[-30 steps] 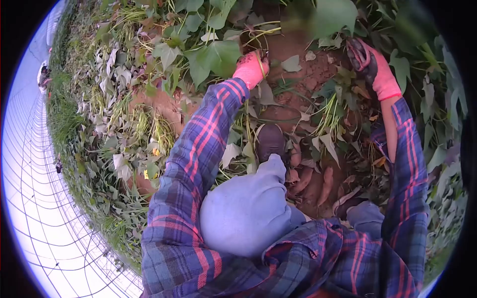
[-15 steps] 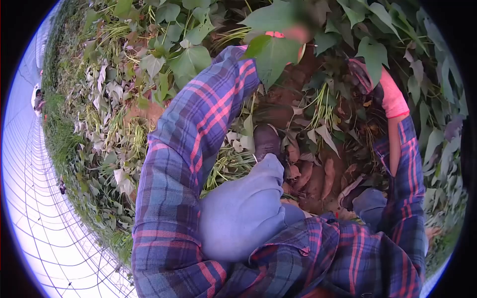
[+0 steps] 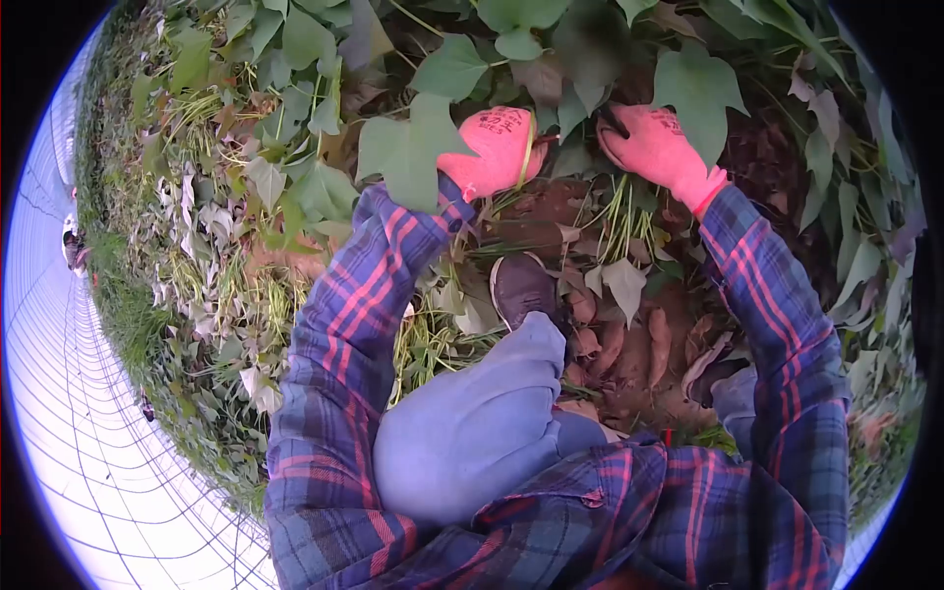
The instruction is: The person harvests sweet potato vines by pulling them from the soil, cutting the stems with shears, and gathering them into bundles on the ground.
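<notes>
My left hand (image 3: 500, 150), in a pink glove with dark print, is closed around a thin yellow-green sweet potato vine (image 3: 529, 149) among the leaves. My right hand (image 3: 657, 147), gloved the same way, curls inward a short way to the right, its dark fingertip side turned to the stems. What it grips is hidden; I cannot tell what it is. A broad green leaf (image 3: 408, 147) covers part of my left wrist, and another leaf (image 3: 700, 93) overlaps the back of my right glove. Below the hands hang cut-looking pale stems (image 3: 629, 221) over brown soil.
Reddish sweet potatoes (image 3: 660, 346) lie on the soil between my dark shoe (image 3: 526, 287) and my other shoe (image 3: 710, 374). Leafy vines (image 3: 295, 197) spread to the left and ahead. A netted, bright wall (image 3: 88, 423) runs along the far left, with a distant person (image 3: 73, 241).
Both hands have drawn toward each other and come into clear view. The right hand moved left and its fingers closed; the left hand came out from behind leaves, now closed on a vine.
</notes>
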The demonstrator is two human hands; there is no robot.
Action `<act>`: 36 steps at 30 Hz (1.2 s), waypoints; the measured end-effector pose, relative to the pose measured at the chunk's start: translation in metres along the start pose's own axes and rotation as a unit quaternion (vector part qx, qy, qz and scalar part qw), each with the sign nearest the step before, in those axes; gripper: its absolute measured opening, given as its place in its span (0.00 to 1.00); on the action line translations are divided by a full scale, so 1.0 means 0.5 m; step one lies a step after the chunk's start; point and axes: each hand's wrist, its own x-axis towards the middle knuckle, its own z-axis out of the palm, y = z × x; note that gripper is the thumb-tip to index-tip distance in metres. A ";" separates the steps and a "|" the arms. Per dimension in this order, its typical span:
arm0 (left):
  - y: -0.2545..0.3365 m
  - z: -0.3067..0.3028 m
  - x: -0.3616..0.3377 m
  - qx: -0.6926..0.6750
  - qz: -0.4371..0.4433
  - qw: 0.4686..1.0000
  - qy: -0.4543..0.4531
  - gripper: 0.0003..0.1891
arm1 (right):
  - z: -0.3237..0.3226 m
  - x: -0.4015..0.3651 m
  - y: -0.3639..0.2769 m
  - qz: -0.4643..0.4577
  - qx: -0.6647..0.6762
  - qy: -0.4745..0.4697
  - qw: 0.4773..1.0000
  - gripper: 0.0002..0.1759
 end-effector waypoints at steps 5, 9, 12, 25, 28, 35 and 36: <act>0.100 -0.004 0.034 -0.090 0.112 0.966 0.216 0.17 | -0.042 0.000 -0.055 -0.007 -0.117 -0.129 0.985 0.18; -0.013 -0.009 0.152 -0.050 0.025 0.986 0.154 0.19 | -0.036 0.017 -0.015 -0.024 -0.031 -0.111 0.993 0.19; -0.094 -0.022 0.159 -0.080 -0.064 0.980 0.170 0.20 | -0.023 0.027 0.058 -0.070 0.048 0.091 0.992 0.19; -0.041 -0.015 0.181 0.040 -0.066 0.990 0.117 0.12 | -0.027 -0.013 -0.003 0.192 0.814 -0.085 0.542 0.13; -0.035 -0.023 0.180 0.022 -0.115 0.990 0.075 0.11 | 0.003 0.003 -0.009 0.200 0.854 -0.078 0.475 0.14; -0.027 -0.020 0.183 0.085 -0.082 0.992 0.054 0.18 | 0.035 0.033 0.013 0.188 0.879 -0.054 0.434 0.10; -0.023 -0.023 0.182 0.084 -0.089 0.991 0.052 0.18 | 0.037 0.037 0.017 0.159 0.891 -0.075 0.418 0.10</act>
